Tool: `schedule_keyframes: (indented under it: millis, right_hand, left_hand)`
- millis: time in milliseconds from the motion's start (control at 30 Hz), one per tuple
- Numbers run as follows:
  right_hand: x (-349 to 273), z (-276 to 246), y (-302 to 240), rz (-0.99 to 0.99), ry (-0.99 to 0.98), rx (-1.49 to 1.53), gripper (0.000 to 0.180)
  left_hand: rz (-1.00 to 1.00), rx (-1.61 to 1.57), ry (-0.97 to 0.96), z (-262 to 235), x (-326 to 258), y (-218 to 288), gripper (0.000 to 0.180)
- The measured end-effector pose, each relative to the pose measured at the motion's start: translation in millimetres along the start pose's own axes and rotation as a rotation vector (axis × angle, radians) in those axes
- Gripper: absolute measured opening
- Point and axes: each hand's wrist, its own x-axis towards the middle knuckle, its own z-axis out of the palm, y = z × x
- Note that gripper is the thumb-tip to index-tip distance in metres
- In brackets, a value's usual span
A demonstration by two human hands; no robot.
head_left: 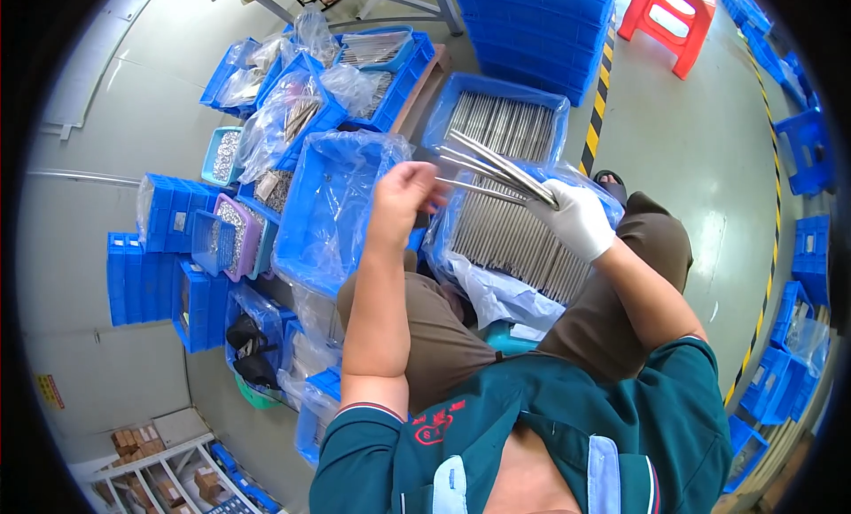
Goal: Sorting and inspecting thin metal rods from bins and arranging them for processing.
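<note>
My right hand [576, 218], in a white glove, grips a fanned bundle of slim metal rods [501, 166] that point up and to the left. My bare left hand [406, 195] has its fingers curled at the left end of the lowest rod [483, 190], slightly blurred; it seems to pinch that end. Below the bundle, many similar rods [510, 241] lie side by side in a plastic-lined blue crate [441, 235] in front of my knees. White wrapping [510, 294] hangs over its near edge. Beyond it, a second blue crate [560, 115] holds more rods in a row.
Left of my left hand stands a blue crate [292, 217] lined with clear plastic. Further left are small tubs [241, 264] of metal parts and stacked blue crates [146, 288]. A tall crate stack [532, 44] and a red stool [671, 26] stand at the back.
</note>
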Motion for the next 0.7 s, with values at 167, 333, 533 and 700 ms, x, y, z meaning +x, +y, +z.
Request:
schedule_keyframes:
  millis: [167,333,533,700]
  right_hand:
    - [2,-13,2,0.393,-0.263,0.337,0.020]
    - [0,-13,-6,0.438,-0.375,0.452,0.017]
    - [-1,-14,-9,0.409,-0.377,0.405,0.017]
    - [-2,-15,-7,0.328,-0.385,0.330,0.017]
  left_hand:
    - [0.054,-0.124,0.148,-19,3,8,0.030]
    - [-0.022,-0.200,-0.039,-6,2,3,0.031]
    - [-0.021,-0.214,-0.068,-9,3,-2,0.028]
    - [0.009,-0.219,-0.112,-13,5,-6,0.036]
